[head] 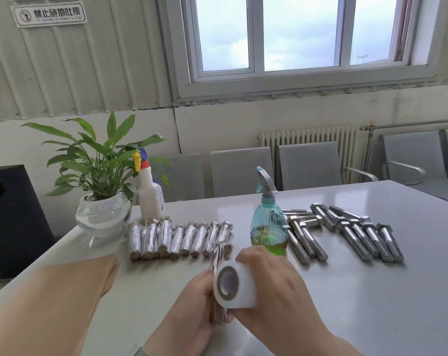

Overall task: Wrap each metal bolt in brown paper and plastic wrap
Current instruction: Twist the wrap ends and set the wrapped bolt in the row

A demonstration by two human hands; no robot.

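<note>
Left hand [192,301] grips a paper-wrapped bolt [219,255] at six o'clock on the grey worktop [346,291]; right hand [274,286] holds a white plastic-wrap roll [234,287]. A teal spray bottle [268,222] stands at twelve, bare steel bolts [346,232] at two.

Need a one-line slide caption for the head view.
Left hand holds a bolt while right hand wraps it from a plastic wrap roll; wrapped bolts left, bare bolts right.

The roll of plastic wrap [235,288] is white with a grey core. Wrapped bolts [177,238] glint silvery over brown paper; bare bolts [346,233] are steel grey. One spray bottle [268,224] is translucent teal holding green liquid, the other [150,195] white with a red-and-yellow nozzle. The paper sheets [71,283] are tan on a pale grey surface [372,291].
</note>
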